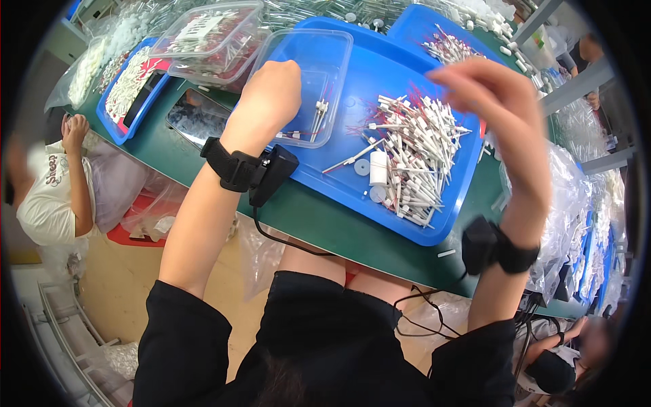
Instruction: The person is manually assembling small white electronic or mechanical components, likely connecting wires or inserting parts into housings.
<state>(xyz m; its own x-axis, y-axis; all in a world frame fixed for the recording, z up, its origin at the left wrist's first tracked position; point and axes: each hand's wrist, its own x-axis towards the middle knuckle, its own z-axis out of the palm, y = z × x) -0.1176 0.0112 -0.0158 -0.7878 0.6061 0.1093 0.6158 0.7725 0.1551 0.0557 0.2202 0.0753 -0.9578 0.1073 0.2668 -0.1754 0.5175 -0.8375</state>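
**Blue tray, white tubes: left hand at the clear box, right hand lifted**

Blue plastic is the ground of the scene: a large blue tray (339, 180) lies on the green table (325, 227) in front of the person. On it, at the 3 o'clock side, there is a loose pile of white tubes with thin red wires (417, 152). Their long axes point in many directions, but most run roughly from 7 o'clock to 1 o'clock. A few white round discs (362, 167) lie at the pile's left edge.

The left hand (271, 91) is closed like a fist and rests at the near rim of a clear plastic box (319, 74), which stands on the tray's left part. What the fingers hold I cannot tell, because the back of the hand hides them. Inside the box, a few finished pieces (319, 115) lie just at 3 o'clock from this hand, long axis nearly 12 to 6 o'clock.

The right hand (505, 102) is raised above the tray's right edge and blurred; the fingers are curled together, and a small red bit shows beside it, but I cannot tell whether it is gripped. The pile lies at 8 o'clock from this hand, and this hand is nearer to it than the left.

Both wrists carry a black strap with a small black device (271, 173).
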